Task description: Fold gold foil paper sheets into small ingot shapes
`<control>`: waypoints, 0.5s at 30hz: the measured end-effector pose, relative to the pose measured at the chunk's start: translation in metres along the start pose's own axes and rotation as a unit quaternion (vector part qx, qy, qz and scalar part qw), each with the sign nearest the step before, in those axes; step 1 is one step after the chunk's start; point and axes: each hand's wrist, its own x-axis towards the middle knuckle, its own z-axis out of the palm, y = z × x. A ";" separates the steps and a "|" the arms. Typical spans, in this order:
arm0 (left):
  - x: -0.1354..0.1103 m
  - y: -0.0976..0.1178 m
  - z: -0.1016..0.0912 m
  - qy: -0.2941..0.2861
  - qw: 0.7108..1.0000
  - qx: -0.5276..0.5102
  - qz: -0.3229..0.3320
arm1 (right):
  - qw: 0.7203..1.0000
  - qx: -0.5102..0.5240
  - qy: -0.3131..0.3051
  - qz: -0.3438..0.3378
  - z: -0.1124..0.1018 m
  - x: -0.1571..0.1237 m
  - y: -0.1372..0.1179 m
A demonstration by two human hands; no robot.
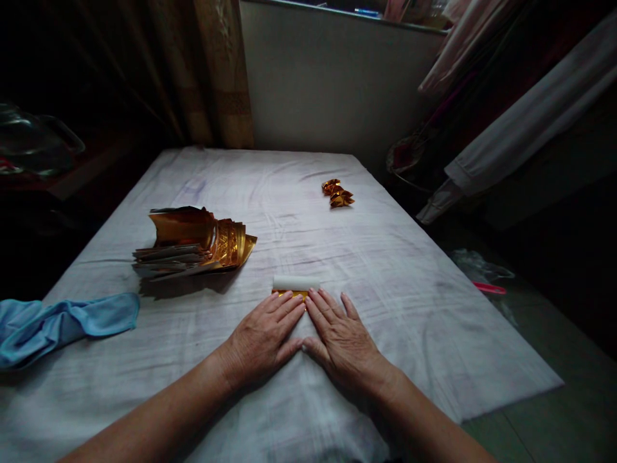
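My left hand (264,335) lies flat with its fingers stretched forward, and my right hand (341,333) lies the same way beside it. Their thumbs meet at the tips. Under the fingertips is a sheet of gold foil paper (289,293), mostly covered by both hands. Its far side shows as a white rolled or folded strip (295,282) just beyond the fingers. To the left stands a fanned stack of gold foil paper (186,229), its grey edges showing. Farther off at the right sit a few small folded gold foil pieces (341,197).
A white cloth (414,283) covers the table. At its left edge lies a crumpled blue cloth (72,325). A glass jug (38,141) stands on a dark surface at far left. Clothes (535,122) hang at right, above a pink-handled object (489,289) on the floor.
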 end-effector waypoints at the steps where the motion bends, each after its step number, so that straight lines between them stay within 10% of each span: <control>1: -0.003 -0.002 -0.002 -0.005 1.000 0.008 0.004 | 1.000 0.003 -0.005 0.002 0.000 0.000 0.001; 15: -0.040 -0.035 -0.039 0.023 0.997 0.069 -0.017 | 0.999 -0.012 -0.048 0.015 -0.008 0.002 -0.003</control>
